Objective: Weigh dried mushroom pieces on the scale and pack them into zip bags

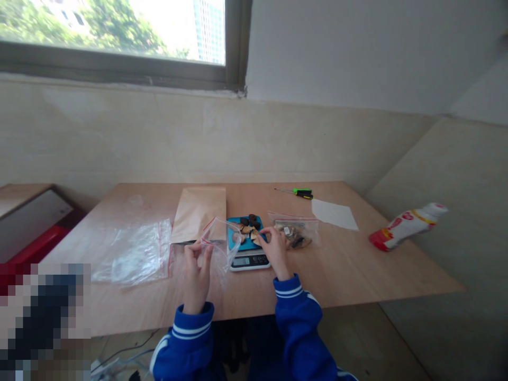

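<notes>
My left hand pinches the edge of a see-through zip bag, whose mouth gapes towards the scale. On the kitchen scale lies a blue tray with pale tan dried slices and several dark brown lumps. Over the tray's right side, my right hand has its thumb and forefinger closed on one dried slice. Just right of that hand rests a filled zip bag of mixed dried pieces. The scale's display is too small to read.
Flat plastic bags lie at the left, and a brown paper bag behind my left hand. A screwdriver, a white paper sheet and a tilted red-and-white bottle are at the right.
</notes>
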`<state>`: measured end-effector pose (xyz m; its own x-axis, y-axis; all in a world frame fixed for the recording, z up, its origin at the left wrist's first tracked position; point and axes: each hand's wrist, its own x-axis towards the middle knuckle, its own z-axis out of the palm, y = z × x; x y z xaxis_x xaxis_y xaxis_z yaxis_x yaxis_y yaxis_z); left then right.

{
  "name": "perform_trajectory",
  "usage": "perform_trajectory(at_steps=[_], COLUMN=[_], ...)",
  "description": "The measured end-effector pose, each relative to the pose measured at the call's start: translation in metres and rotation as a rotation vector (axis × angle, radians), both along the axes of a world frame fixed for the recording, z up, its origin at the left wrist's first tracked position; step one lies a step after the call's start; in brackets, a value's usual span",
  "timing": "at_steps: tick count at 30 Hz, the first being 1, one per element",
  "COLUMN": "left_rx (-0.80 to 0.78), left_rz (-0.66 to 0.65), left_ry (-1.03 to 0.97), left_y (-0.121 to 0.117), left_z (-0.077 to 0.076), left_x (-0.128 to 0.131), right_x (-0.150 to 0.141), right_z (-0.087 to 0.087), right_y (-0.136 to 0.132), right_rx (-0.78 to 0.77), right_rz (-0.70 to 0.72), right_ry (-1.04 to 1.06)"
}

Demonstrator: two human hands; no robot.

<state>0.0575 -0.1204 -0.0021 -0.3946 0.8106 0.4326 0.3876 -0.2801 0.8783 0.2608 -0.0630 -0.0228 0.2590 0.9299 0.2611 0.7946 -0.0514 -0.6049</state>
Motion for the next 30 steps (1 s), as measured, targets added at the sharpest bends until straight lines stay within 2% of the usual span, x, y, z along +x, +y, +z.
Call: perform_trajectory(at_steps=[11, 16, 19, 22, 26, 28, 30], left_rx=[-0.002, -0.017, -0.02, -0.03, -0.08, -0.086, -0.065], left_rz=[-0.025, -0.054, -0.083, -0.135, -0.151, -0.151, -0.161], left_ry=[0.0, -0.013, -0.044, -0.095, -0.12, -0.123, -0.146], left_y=[0.003, 0.003, 0.003, 0.004, 0.003, 0.002, 0.002], left_z=[-0.001, -0.001, -0.003, -0.008, -0.017, -0.019, -0.02], left_x=[0.002, -0.001, 0.001, 0.007, 0.02, 0.025, 0.028], right_x=[0.001, 0.006, 0.006, 0.001, -0.018, -0.029, -0.039], right_z=[-0.011, -0.012, 0.0, 0.022, 0.056, 0.069, 0.077], right_y=[0.007, 0.004, 0.0, -0.003, -0.006, -0.009, -0.014], right_rx=[0.031, 0.13, 0.158, 0.186, 0.206, 0.211, 0.224], right_rz=[0.057, 0.036, 0.012, 0.004, 0.111, 0.194, 0.253], right_ry=[0.086, 0.315, 0.496, 0.621, 0.767, 0.757, 0.655])
